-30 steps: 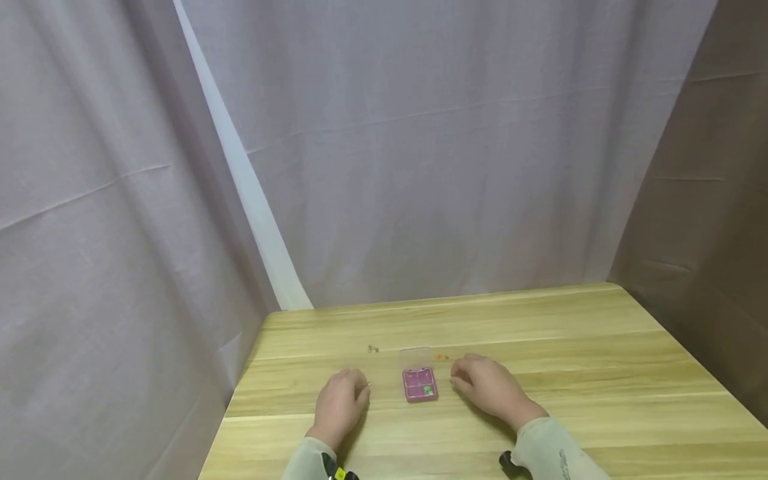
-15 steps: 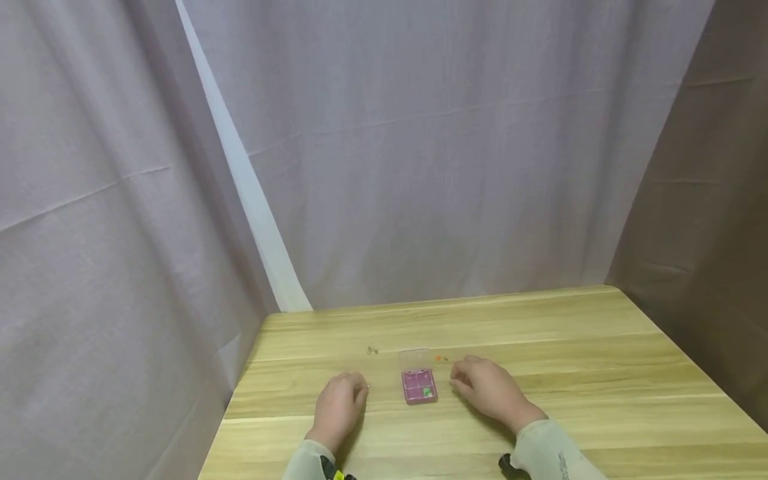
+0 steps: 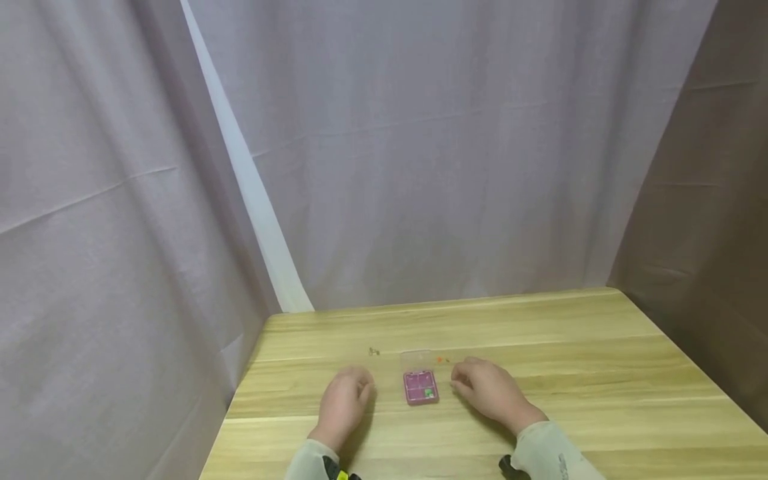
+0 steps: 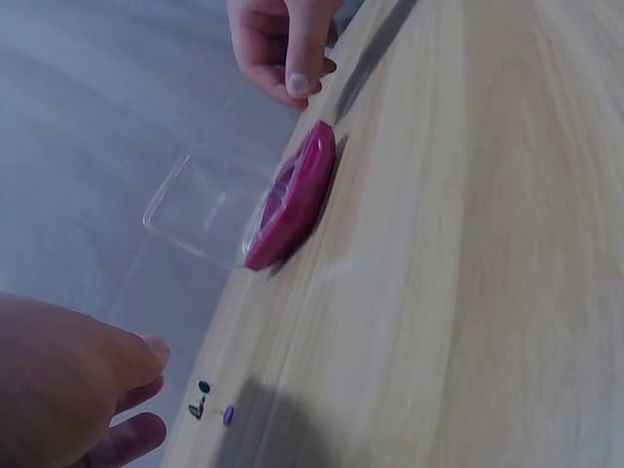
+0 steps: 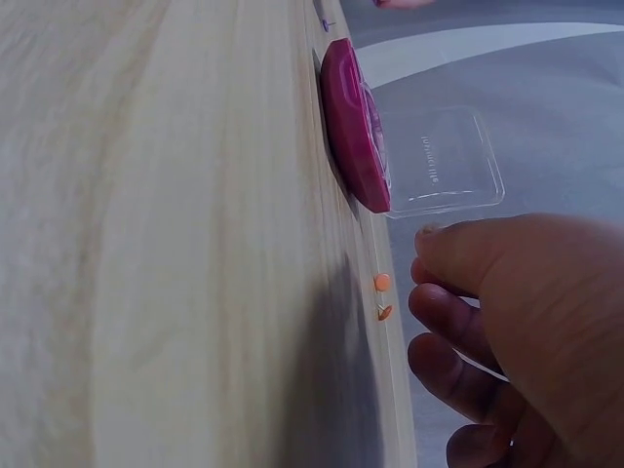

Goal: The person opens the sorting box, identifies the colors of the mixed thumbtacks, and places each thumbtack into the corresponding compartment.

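Note:
On the table stands a small pink divided box [image 3: 421,394], its clear lid [image 5: 439,161] swung back. Small green pieces [image 3: 429,393] lie in its near right compartment. My left hand [image 3: 345,403] hovers left of the box, thumb and fingers apart, nothing visible between them. Below it in the left wrist view lie a purple thumbtack [image 4: 228,416] and dark tacks [image 4: 203,388]. My right hand [image 3: 489,393] is raised right of the box, fingers loosely bent and holding nothing. Orange thumbtacks [image 5: 382,282] lie on the table near its fingertips.
The wooden table [image 3: 540,333] ends at a back edge against grey curtains [image 3: 456,167]. A white strip [image 3: 252,187] shows between the curtains at left. Dark curtain [image 3: 708,233] hangs along the right side.
My left hand has shifted slightly to the right and forward; a small pale speck by its fingertips is no longer visible in the head view. The right hand stays nearly still.

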Demonstrator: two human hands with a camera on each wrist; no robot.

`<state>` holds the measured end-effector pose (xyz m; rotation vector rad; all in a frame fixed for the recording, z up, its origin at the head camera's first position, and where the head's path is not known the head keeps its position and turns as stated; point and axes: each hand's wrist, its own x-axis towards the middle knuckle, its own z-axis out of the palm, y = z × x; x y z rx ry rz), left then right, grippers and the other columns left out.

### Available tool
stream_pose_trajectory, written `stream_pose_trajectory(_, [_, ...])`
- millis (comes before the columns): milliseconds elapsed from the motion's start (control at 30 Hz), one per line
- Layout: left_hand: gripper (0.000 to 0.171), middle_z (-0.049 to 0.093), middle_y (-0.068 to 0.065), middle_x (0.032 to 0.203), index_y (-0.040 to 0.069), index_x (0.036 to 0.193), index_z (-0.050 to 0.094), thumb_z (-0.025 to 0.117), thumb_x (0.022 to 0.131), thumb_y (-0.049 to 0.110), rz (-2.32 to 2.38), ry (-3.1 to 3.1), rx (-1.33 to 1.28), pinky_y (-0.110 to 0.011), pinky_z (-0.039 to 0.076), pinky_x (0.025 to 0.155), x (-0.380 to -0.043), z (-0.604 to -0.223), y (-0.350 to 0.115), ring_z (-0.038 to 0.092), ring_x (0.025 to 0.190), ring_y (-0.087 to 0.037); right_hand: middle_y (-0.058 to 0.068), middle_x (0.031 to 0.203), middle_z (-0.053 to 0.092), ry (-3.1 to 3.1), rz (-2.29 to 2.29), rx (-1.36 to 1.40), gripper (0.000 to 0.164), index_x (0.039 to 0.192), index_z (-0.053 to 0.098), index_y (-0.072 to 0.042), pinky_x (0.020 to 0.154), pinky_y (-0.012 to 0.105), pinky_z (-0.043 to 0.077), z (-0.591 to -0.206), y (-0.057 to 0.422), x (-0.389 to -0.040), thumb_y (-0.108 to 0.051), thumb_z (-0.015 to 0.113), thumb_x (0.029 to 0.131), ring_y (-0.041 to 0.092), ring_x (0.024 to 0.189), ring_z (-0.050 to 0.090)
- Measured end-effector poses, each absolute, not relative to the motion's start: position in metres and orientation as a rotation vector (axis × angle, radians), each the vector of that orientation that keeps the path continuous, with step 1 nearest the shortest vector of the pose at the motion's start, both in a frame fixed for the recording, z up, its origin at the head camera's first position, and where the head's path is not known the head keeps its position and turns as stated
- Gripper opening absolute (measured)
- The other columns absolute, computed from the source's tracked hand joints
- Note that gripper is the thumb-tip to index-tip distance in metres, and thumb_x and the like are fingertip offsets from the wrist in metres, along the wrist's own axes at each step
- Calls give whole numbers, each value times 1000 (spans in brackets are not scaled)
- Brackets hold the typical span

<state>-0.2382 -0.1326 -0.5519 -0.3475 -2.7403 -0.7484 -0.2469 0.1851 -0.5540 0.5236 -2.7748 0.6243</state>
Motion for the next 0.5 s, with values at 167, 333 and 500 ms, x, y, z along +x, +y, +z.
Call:
stream_pose_trajectory(167, [7,71,1,93,19,92,71,68,88,24,-756,-2731,-417,-42,55,78,-240,-550,-123,59,84,-14,-20,78,58,-2773,624,529,6,85,68,-34,71,32,54,-552,186,-247,-34,75,84,1,73,54])
stream_pose_trajectory(333, [7,70,2,90,19,91,70,68,88,25,-750,-2742,-482,-43,55,79,-239,-552,-110,60,84,-14,-19,79,60,-2759,627,541,6,86,69,-32,72,35,55,-551,186,-245,-33,75,84,2,74,55])
stream_pose_trajectory(500, [7,68,6,89,20,88,69,69,88,28,-741,-2752,-528,-41,56,79,-238,-557,-93,59,84,-11,-20,79,59,-2765,629,538,7,85,68,-33,72,34,55,-554,186,-245,-34,75,83,1,74,55])
